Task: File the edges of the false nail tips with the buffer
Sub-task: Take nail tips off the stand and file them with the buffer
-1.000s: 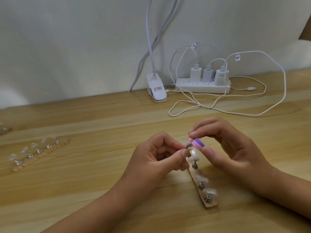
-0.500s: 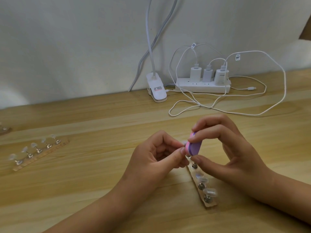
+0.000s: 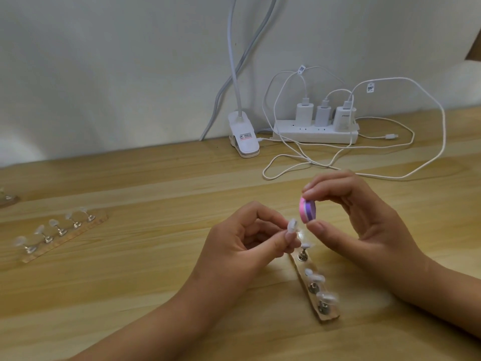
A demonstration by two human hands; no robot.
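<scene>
My right hand point(image 3: 361, 217) pinches a small pink and purple buffer point(image 3: 384, 211) between forefinger and thumb, held upright above the table. My left hand point(image 3: 242, 246) pinches a clear false nail tip point(image 3: 371, 225) on its stand, just left of and below the buffer, a small gap between them. Under the hands lies a wooden strip point(image 3: 329, 315) carrying three more clear nail tips on metal stands, such as the nearest one point(image 3: 326, 298).
A second strip of nail tips point(image 3: 62, 234) lies at the left of the wooden table. At the back wall stand a white lamp clip point(image 3: 243, 138) and a power strip point(image 3: 315, 132) with three chargers; loose white cables point(image 3: 364, 175) trail close behind my right hand.
My right hand has lifted the buffer up and away from the nail tip and turned it upright. My left hand has tilted the tip so it shows clear of the buffer.
</scene>
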